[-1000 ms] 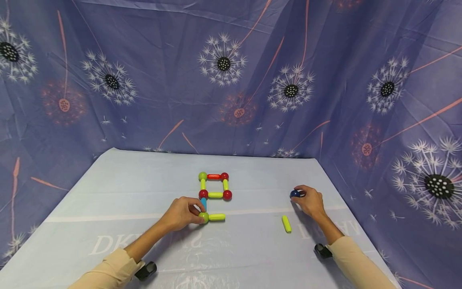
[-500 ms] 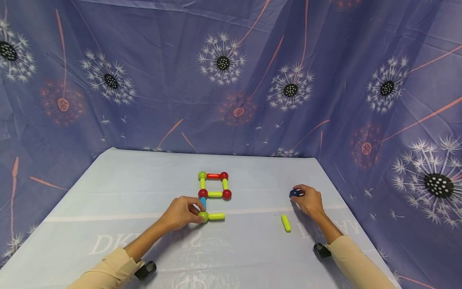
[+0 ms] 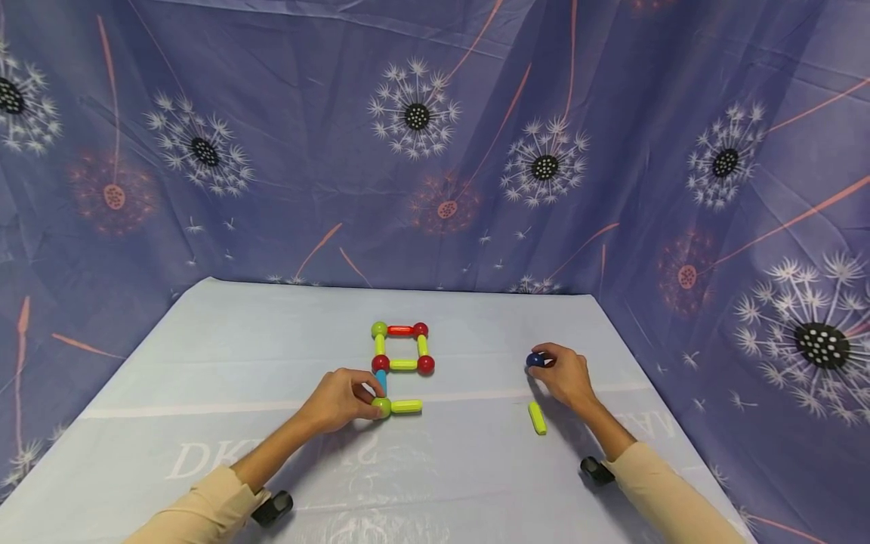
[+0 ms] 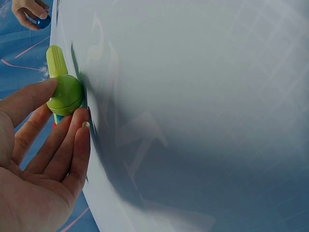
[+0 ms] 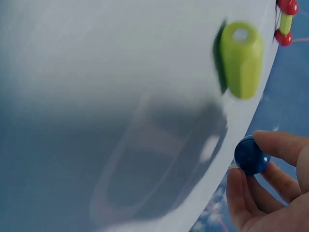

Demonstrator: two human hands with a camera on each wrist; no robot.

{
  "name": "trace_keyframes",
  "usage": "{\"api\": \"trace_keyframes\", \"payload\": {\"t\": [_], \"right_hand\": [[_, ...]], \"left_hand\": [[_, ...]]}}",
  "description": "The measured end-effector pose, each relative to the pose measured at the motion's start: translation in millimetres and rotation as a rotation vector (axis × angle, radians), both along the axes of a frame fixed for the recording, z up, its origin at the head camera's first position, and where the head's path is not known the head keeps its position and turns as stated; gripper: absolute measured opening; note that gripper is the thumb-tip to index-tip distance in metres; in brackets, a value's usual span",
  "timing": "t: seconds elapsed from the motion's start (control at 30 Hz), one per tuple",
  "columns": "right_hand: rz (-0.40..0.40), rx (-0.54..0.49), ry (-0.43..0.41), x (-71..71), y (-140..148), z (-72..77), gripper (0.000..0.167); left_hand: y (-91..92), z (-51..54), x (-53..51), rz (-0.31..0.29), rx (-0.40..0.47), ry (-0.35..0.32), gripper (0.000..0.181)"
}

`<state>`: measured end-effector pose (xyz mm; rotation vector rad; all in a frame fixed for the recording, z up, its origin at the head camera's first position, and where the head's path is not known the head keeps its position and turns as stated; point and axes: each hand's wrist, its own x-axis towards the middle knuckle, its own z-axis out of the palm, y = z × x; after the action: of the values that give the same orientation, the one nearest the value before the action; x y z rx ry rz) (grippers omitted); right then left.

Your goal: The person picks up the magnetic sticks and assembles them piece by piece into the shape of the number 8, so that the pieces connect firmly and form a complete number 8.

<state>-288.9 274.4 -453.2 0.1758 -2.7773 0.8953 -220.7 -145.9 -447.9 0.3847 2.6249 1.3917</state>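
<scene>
My left hand [image 3: 345, 400] pinches a green ball [image 4: 66, 94] between thumb and fingers. A yellow-green rod [image 3: 406, 406] sticks out to the right of that ball, and a blue rod [image 3: 381, 381] runs from it up to a red ball [image 3: 381, 364]. That red ball is a corner of a square of rods and balls, with a red rod [image 3: 400, 330] along its far side. Over on the right, my right hand [image 3: 566, 376] holds a dark blue ball [image 5: 251, 155] by thumb and fingertips. A loose yellow-green rod [image 3: 537, 418] lies just below and left of the right hand.
Everything lies on a table covered with a pale cloth [image 3: 272, 317]. A purple curtain with dandelion prints [image 3: 306, 151] hangs behind it and along both sides. Dark wrist-worn devices [image 3: 273, 508] sit under both forearms.
My right hand has shifted left with the blue ball, coming over nearer the loose rod. My left hand keeps its hold on the green ball without visible movement.
</scene>
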Motion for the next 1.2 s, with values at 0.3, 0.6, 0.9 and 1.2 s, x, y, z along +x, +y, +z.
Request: {"api": "trace_keyframes", "payload": {"t": [0.3,0.6,0.9,1.2], "right_hand": [[0.08,-0.038,-0.021,11.5,-33,3.5,0.038],[0.167,-0.055,-0.036,21.5,-65,4.9,0.036],[0.235,-0.065,-0.084,28.8,-97,4.2,0.035],[0.327,-0.024,-0.16,38.8,-118,4.1,0.033]], "left_hand": [[-0.7,-0.3,0.1,-0.008,0.007,0.003,0.023],[0.2,-0.8,0.0,-0.008,-0.002,0.012,0.023],[-0.1,-1.2,-0.5,-0.007,0.002,0.012,0.022],[-0.5,-1.2,-0.3,-0.011,0.006,0.024,0.023]]}}
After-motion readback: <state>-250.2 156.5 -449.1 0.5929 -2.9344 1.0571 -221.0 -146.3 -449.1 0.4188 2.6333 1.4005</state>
